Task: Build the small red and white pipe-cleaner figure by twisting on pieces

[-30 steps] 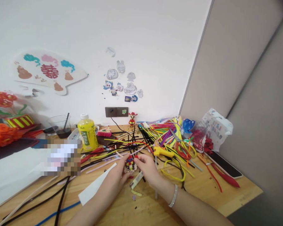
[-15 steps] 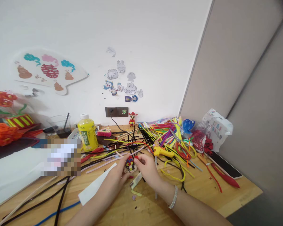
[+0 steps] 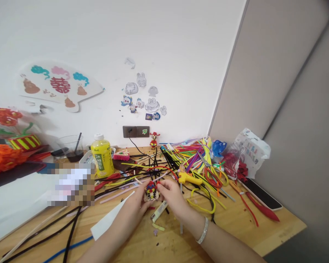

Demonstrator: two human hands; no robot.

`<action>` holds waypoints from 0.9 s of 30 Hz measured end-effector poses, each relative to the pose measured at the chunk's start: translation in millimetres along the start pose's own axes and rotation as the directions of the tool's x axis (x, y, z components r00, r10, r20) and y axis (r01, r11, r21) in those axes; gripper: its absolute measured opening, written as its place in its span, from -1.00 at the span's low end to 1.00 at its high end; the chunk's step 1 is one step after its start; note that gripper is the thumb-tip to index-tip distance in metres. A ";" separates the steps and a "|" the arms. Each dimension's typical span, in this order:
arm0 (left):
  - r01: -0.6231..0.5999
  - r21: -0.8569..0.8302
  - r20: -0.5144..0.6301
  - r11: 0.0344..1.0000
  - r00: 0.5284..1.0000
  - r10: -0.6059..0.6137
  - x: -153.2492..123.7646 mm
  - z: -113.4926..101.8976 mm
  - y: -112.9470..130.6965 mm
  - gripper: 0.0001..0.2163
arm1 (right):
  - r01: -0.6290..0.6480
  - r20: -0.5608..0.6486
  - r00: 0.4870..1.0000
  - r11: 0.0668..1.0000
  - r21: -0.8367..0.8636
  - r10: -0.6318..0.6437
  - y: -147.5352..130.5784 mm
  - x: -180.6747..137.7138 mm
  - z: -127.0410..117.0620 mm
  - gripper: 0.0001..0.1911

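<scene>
Both my hands meet over the middle of the wooden table (image 3: 235, 226). My left hand (image 3: 138, 204) holds a small pipe-cleaner figure (image 3: 150, 191) with a red, blue and white face from below. My right hand (image 3: 173, 195), a silver bracelet on its wrist, pinches the figure's right side near a small red piece; the fingers are closed. A short yellowish stick (image 3: 159, 211) lies on the table just under the hands.
A big heap of coloured pipe cleaners (image 3: 197, 157) and a yellow glue gun (image 3: 189, 178) lie behind my right hand. A yellow bottle (image 3: 102, 155) stands at back left. Black pipe cleaners (image 3: 71, 226) and white paper (image 3: 109, 217) lie left. A phone (image 3: 260, 193) lies right.
The view has shifted slightly. My right fingers have closed in a little on the figure's right side; both hands stay in the same place.
</scene>
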State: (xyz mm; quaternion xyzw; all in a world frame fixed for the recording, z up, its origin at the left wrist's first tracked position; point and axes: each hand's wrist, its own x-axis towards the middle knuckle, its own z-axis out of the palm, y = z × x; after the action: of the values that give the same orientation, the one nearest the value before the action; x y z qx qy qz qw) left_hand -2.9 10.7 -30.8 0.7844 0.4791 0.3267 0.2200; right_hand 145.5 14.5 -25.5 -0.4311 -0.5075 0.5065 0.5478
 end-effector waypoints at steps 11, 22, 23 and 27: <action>0.043 0.008 0.029 0.999 0.999 -0.044 -1.0 -0.2 6.1 -0.52 | 0.046 -0.091 0.994 0.997 -0.064 -0.052 -0.2 -7.9 5.5 -0.77; 0.048 -0.010 0.006 0.999 0.999 -0.048 -1.1 0.9 4.1 -0.51 | 0.043 -0.063 0.997 0.996 -0.084 -0.048 -2.6 -8.2 5.4 -0.77; 0.048 -0.012 0.006 0.999 0.999 -0.048 -1.3 1.1 3.8 -0.51 | 0.041 -0.061 0.997 0.996 -0.082 -0.046 -2.5 -8.3 5.2 -0.77; 0.041 -0.010 -0.001 0.999 0.999 -0.041 -1.8 1.2 2.6 -0.51 | 0.044 -0.055 0.997 0.997 -0.068 -0.048 -2.2 -9.1 5.0 -0.77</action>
State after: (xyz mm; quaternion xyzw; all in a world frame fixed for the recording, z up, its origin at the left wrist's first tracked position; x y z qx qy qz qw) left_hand -1.0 7.9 -30.5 0.7732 0.4934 0.3249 0.2304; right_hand 141.1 5.0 -23.9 -0.4516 -0.5180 0.4642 0.5589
